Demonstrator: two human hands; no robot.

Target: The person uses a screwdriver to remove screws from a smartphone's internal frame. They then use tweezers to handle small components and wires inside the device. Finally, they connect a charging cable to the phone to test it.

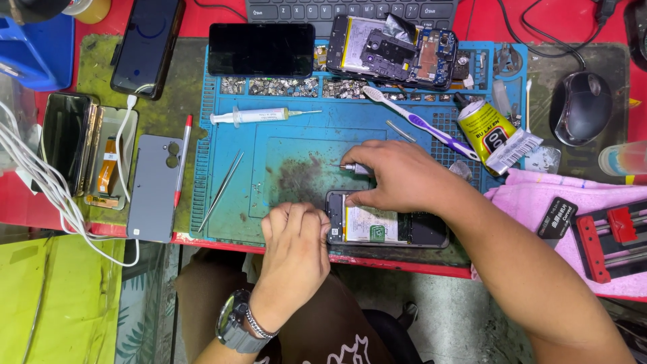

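- Bench (202, 17), red-topped, carries everything listed below.
- Blue work mat (296, 135), ridged at its edges, lies across the middle of the bench; its centre is stained dark.
- Pink cloth (532, 199) lies at the right under a red-and-black clamp tool (610, 236).
- Right hand (397, 176) lies palm down at the near edge of the mat, fingers curled around a small silver screwdriver (350, 167) whose tip points left; the fingertips also press on the top edge of the opened phone.
- Left hand (293, 236), a grey watch on its wrist, is closed to a loose fist with its knuckles against the left end of the opened phone; what its fingertips grip is hidden.
- Opened phone (377, 228), back removed, white battery label showing, lies flat at the near edge of the mat, between the two hands.
- Second opened phone (394, 52), circuit board exposed, lies at the far edge of the mat, just beside a dark-screened phone (261, 49).
- Grey phone back (153, 185) lies left of the mat, a red pen (182, 158) alongside.
- Computer mouse (581, 106) sits far right.
- Yellow glue tube (488, 128) lies near a purple-and-white toothbrush (421, 121).
- Syringe (259, 116) lies on the mat's far-left part.
- Tweezers (221, 189) lie slanted on the mat's left side.
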